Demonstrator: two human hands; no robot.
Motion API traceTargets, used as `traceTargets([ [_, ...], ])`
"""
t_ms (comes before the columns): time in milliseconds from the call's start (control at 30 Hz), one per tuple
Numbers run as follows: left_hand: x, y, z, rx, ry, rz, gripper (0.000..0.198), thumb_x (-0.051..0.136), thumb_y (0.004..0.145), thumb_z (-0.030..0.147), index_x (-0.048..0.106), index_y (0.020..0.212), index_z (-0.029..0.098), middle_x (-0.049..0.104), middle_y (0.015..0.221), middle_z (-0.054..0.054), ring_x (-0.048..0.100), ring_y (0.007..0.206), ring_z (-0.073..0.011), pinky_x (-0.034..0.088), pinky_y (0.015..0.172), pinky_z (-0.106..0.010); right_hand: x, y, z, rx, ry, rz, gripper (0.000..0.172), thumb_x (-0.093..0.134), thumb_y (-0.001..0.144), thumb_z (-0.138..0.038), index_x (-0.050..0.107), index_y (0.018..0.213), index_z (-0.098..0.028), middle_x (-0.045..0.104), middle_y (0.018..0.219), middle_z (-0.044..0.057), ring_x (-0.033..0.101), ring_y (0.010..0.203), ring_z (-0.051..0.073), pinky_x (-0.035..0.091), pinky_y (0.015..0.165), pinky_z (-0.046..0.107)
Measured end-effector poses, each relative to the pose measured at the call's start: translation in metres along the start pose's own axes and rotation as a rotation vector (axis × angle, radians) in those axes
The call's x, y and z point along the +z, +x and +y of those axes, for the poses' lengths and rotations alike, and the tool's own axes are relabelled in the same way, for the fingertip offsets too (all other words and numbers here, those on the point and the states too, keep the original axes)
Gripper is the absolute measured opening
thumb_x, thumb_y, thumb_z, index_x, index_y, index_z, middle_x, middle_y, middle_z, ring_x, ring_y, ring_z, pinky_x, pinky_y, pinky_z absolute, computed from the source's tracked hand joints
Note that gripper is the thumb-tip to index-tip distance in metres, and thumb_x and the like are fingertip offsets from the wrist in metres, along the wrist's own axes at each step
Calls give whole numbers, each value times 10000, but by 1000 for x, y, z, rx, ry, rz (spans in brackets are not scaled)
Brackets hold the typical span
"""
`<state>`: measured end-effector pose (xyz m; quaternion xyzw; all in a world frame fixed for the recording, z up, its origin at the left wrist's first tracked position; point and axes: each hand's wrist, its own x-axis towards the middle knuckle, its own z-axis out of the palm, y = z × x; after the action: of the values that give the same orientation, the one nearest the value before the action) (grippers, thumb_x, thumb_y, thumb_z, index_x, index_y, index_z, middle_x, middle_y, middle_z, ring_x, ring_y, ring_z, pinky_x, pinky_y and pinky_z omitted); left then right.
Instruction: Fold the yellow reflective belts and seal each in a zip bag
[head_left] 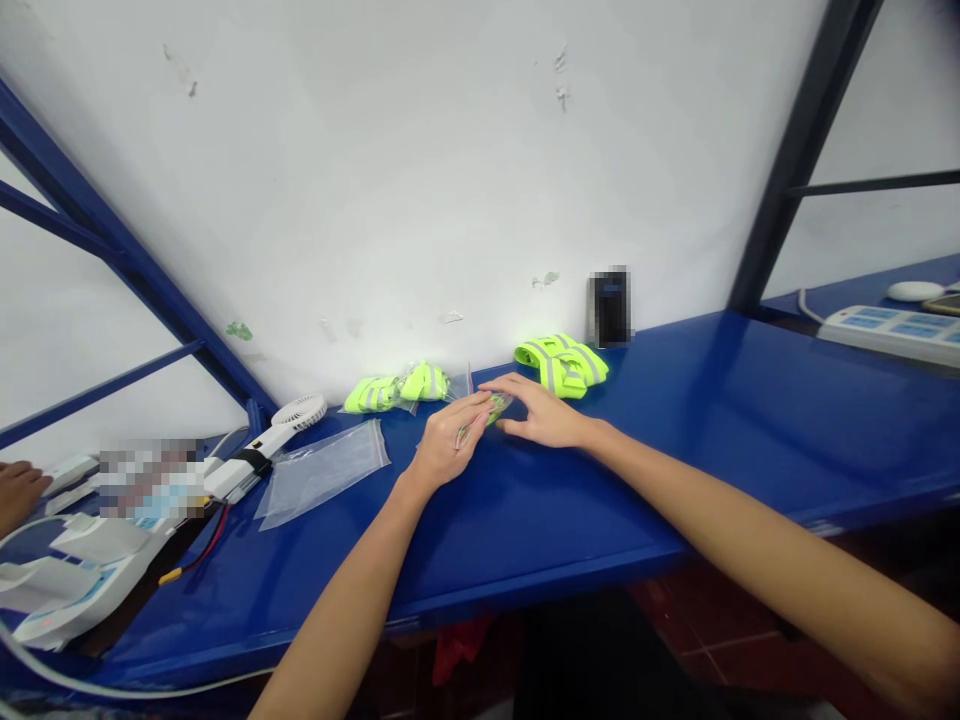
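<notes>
My left hand (450, 438) is closed around a small clear plastic bag (496, 406) with neon-yellow reflective material inside, mostly covered by my fingers. On its other side my right hand (546, 412) curves over the bag, thumb and fingers at its edge. Just behind my right hand lies a loose neon-yellow reflective strap bundle (562, 365) with silver stripes. Two more bagged bundles, a left one (371, 394) and a right one (425, 381), rest by the wall. Flat clear zip bags (326, 470) lie left of my left hand.
A white handheld fan (296, 412) and white power strips (82, 600) with cables crowd the blue table's (525, 520) left end. Another person's hand (21, 492) is at the far left. A dark upright device (611, 308) leans against the wall; another power strip (892, 335) lies right.
</notes>
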<state>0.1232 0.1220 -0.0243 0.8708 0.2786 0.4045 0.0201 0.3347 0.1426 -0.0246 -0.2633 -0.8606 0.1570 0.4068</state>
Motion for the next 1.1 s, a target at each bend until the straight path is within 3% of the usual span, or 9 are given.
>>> traceTargets([
  [200,1,3,-4,116,66,42,301,461,942,199,622,1194,234,633,1248,-63,502,1266,-208,429,1066,-454,2,3,5,-15,-15,68,414,591,876,-257,564,1288,-225,631,1238,99,600,1120,248,472,962,439],
  [367,-2,1,-3,-31,207,141,549,675,808,372,527,1315,223,547,1278,-120,521,1190,-254,435,1025,-445,4,2,9,-33,-41,139,185,592,873,-225,682,1030,-186,692,1074,98,645,980,228,508,880,393],
  [433,-3,0,-6,-40,205,119,520,687,793,373,562,1273,215,575,1220,-108,545,1142,-245,455,994,-424,4,2,9,-40,-34,158,126,570,879,-204,687,919,-177,689,1031,96,650,930,214,517,843,370],
  [533,-1,-1,-13,22,165,93,279,574,880,243,644,1149,223,639,1141,-81,589,1060,-208,484,938,-393,3,2,8,-14,-22,173,141,531,881,-166,672,888,-172,687,965,85,650,861,198,521,800,355],
  [600,1,-2,-18,60,139,91,277,517,899,171,648,1139,218,668,1120,-78,606,1037,-201,497,917,-390,3,2,8,0,-18,187,153,559,859,-172,668,967,-175,685,998,85,647,889,203,517,820,361],
  [733,3,-4,-22,102,159,93,309,501,893,129,632,1162,204,689,1122,-85,626,1051,-211,509,923,-393,4,1,9,-12,-83,147,453,656,790,-194,590,1239,-200,636,1203,96,597,1087,240,459,953,394],
  [867,2,-6,-19,85,178,95,351,568,881,216,589,1231,203,668,1165,-102,629,1070,-215,516,935,-379,8,0,10,29,-93,105,571,607,797,-126,511,1356,-191,668,1035,82,625,925,213,485,850,350],
  [967,-1,-4,-16,44,196,58,464,665,815,326,575,1251,196,607,1254,-129,584,1151,-253,482,992,-416,11,-1,9,36,-132,37,549,514,771,-11,597,1281,-198,617,900,61,591,798,185,475,748,312],
  [1100,-5,-1,-14,5,218,-21,456,622,834,300,563,1280,232,574,1286,-109,558,1181,-245,462,1008,-406,8,-1,9,25,-120,51,559,440,736,50,673,1176,-204,574,923,66,568,829,182,461,778,321],
])
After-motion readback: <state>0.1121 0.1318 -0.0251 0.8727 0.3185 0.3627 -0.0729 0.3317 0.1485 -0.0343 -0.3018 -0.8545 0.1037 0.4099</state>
